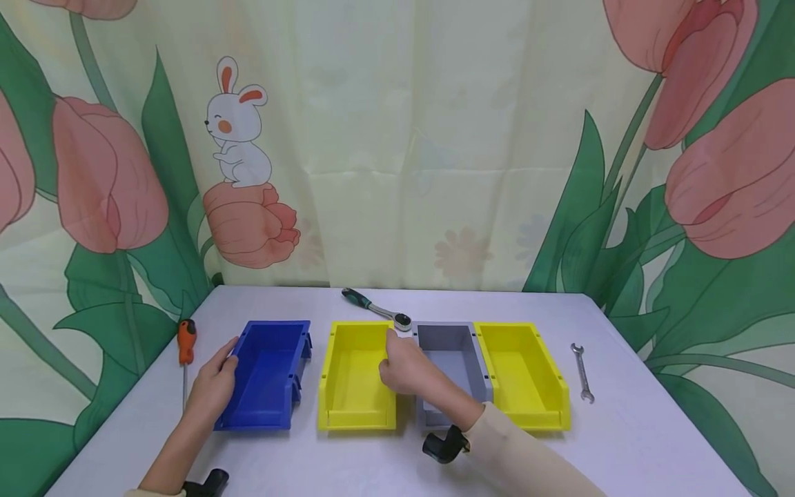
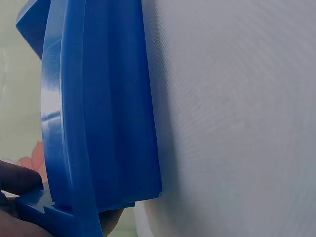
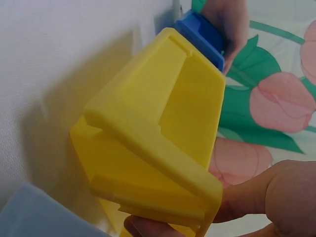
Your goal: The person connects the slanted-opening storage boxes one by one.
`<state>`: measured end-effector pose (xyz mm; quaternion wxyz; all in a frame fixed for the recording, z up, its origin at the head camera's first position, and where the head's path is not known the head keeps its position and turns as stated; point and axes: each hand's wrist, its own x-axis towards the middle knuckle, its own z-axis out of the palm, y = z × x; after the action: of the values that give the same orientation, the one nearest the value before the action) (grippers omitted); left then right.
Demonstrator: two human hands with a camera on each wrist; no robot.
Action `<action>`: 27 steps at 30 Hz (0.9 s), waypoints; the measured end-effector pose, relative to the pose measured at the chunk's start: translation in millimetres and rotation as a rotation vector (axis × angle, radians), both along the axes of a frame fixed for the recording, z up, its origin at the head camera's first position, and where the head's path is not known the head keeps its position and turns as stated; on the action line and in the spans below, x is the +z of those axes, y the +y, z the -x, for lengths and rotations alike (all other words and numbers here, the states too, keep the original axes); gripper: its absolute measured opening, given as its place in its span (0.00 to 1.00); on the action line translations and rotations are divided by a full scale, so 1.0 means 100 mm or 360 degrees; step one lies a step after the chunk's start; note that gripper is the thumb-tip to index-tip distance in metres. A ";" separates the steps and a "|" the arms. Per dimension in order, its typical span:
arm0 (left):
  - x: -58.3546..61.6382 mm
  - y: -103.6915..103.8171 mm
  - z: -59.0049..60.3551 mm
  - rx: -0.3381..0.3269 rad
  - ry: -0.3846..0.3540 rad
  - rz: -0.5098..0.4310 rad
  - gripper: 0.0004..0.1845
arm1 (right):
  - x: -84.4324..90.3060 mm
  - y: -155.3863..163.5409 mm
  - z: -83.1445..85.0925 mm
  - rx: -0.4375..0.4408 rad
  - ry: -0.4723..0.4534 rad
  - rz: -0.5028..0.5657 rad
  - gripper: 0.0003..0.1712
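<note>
My left hand (image 1: 213, 386) grips the left side wall of a blue plastic bin (image 1: 263, 376); the left wrist view has the thumb and fingers around the rim of that blue bin (image 2: 118, 108). With my right hand (image 1: 406, 366) I pinch the right side wall of a yellow bin (image 1: 357, 379), thumb and fingers on either side, as the right wrist view shows on the yellow bin (image 3: 148, 143). A gap separates the blue bin from this yellow one. My right forearm passes over a grey bin (image 1: 444, 338), hiding part of it.
A second yellow bin (image 1: 522, 376) adjoins the grey bin's right side. Behind the bins lies a ratchet wrench (image 1: 379, 309) with a dark green handle. An orange-handled screwdriver (image 1: 186, 345) lies at the left edge, and a wrench (image 1: 582, 373) is on the right of the white table (image 1: 646, 442).
</note>
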<state>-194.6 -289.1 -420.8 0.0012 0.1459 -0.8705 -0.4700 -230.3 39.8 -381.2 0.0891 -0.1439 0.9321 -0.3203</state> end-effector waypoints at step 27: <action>-0.04 0.13 0.00 -0.0096 0.0028 -0.0019 0.32 | 0.19 0.04 0.13 -0.0094 0.0064 0.0148 0.37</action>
<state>-194.3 -276.2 -425.2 -0.0063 0.1154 -0.8718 -0.4761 -243.1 43.6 -362.2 0.0541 -0.1269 0.9216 -0.3629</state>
